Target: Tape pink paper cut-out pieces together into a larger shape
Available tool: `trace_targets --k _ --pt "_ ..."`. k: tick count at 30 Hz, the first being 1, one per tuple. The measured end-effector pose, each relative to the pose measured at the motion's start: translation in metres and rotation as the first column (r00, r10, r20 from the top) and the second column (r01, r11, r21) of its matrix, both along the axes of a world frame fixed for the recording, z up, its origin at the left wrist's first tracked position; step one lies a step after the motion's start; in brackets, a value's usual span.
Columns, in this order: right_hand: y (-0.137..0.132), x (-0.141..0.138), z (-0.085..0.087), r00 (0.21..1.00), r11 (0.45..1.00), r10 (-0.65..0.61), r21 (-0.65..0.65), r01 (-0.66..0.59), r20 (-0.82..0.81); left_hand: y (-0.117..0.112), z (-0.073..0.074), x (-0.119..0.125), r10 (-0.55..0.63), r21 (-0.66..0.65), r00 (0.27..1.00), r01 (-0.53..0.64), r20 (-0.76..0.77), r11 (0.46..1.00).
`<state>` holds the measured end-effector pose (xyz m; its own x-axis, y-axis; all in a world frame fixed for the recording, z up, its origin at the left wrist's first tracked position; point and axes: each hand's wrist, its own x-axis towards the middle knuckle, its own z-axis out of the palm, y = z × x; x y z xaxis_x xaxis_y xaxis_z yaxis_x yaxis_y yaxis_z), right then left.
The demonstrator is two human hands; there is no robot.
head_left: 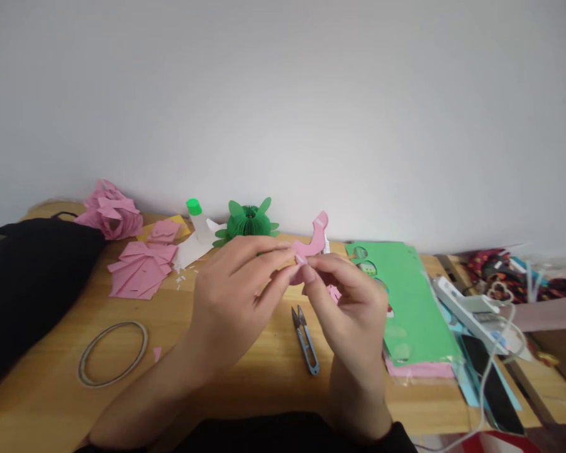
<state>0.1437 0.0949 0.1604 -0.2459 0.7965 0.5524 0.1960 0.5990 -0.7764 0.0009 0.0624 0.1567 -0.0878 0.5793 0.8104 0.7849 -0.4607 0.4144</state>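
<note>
A curved strip of pink paper point(317, 236) is held up over the middle of the table, its rounded end pointing up and right. My left hand point(238, 292) pinches its lower part between thumb and fingers. From the other side, my right hand point(346, 299) pinches the same piece, thumb and forefinger close to my left fingertips. The fingers hide much of the lower part. Beneath my hands, thread snips point(305, 343) lie on the wood with their blades apart. Behind my left hand stands a green folded-paper figure point(249, 221).
Left lie crumpled pink paper point(108, 211), pink cut pieces point(144, 269), a glue stick point(194, 209), a ring-shaped roll point(113, 353) and a black cloth item point(38, 283). Right are green paper sheets point(419, 308), a power strip point(469, 314) with a cable, and a phone point(490, 384).
</note>
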Motion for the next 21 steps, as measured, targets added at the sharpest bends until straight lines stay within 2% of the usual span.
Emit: trace_targets --k 5,9,14,21 --pt "-0.001 0.003 0.002 0.993 0.983 -0.036 0.182 0.014 0.116 0.001 -0.003 0.001 -0.049 0.029 0.998 0.050 -0.050 0.998" --pt "-0.002 0.007 0.003 0.973 0.962 -0.069 0.271 0.006 0.220 0.001 -0.003 0.000 -0.034 0.014 0.996 0.035 -0.080 0.999" --pt "-0.004 0.010 0.003 0.949 0.951 -0.096 0.308 -0.002 0.302 0.001 -0.005 -0.001 -0.029 0.061 0.990 0.037 -0.135 0.997" --pt "-0.004 0.011 0.004 0.943 0.947 -0.093 0.322 -0.016 0.321 -0.001 -0.004 -0.003 -0.027 0.036 0.989 0.033 -0.143 0.999"
